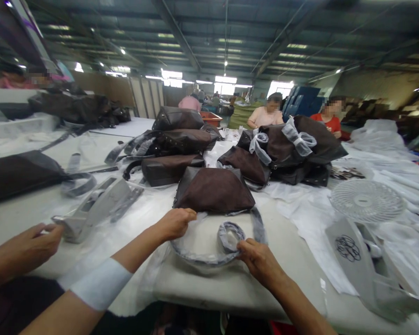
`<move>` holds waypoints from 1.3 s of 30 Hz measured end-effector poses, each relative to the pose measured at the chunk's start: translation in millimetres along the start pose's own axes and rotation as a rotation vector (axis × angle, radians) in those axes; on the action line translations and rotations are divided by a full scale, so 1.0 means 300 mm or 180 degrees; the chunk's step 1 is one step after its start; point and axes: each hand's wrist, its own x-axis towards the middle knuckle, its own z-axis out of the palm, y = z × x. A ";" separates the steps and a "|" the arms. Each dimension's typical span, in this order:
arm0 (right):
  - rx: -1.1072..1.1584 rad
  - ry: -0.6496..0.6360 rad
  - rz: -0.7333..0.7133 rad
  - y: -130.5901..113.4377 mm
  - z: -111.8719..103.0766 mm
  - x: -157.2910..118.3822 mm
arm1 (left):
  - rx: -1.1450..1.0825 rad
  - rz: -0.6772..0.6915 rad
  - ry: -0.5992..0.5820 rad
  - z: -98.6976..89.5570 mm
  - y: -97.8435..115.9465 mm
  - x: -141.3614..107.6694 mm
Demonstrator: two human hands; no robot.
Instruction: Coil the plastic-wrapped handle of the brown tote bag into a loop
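We have a coiled bag strap (209,259) sheathed in clear film in front of us, lying in a loop on a pale pad on the desk (23,216), just below a dark brown bag (212,190). Our right hand (260,263) pinches the strap's tighter inner coil between thumb and fingers, while our left hand (174,223) lies curled over the far side of the loop; we cannot tell whether it grips or only rests there. The strap is already wrapped and coiled, yet we can see no strap fastened to the brown bag, which sits apart from it. Farther along the desk, the bags stand in two stacks: the right-hand pile (282,153) already shows handles bound in clear film (298,139), and the left-hand pile (176,144) has film-covered straps trailing from it. A separate hand (23,242), a co-worker's, reaches in at the left edge near a grey plastic-wrapped piece (94,209). A white fan (366,200) lies on the right, and two co-workers (293,116) sit beyond the stacks.
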 end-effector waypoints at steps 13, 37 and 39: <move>0.0941 0.0369 -0.0164 -0.057 -0.072 -0.057 | -0.0755 -0.0780 0.1811 0.074 -0.070 -0.245; 0.0868 0.0450 0.0054 -0.023 -0.126 -0.015 | 0.0027 -0.0056 -0.0526 0.062 -0.149 -0.181; 0.0823 0.0290 0.0019 -0.008 -0.079 -0.005 | -0.0267 -0.0067 -0.0606 -0.019 -0.208 -0.236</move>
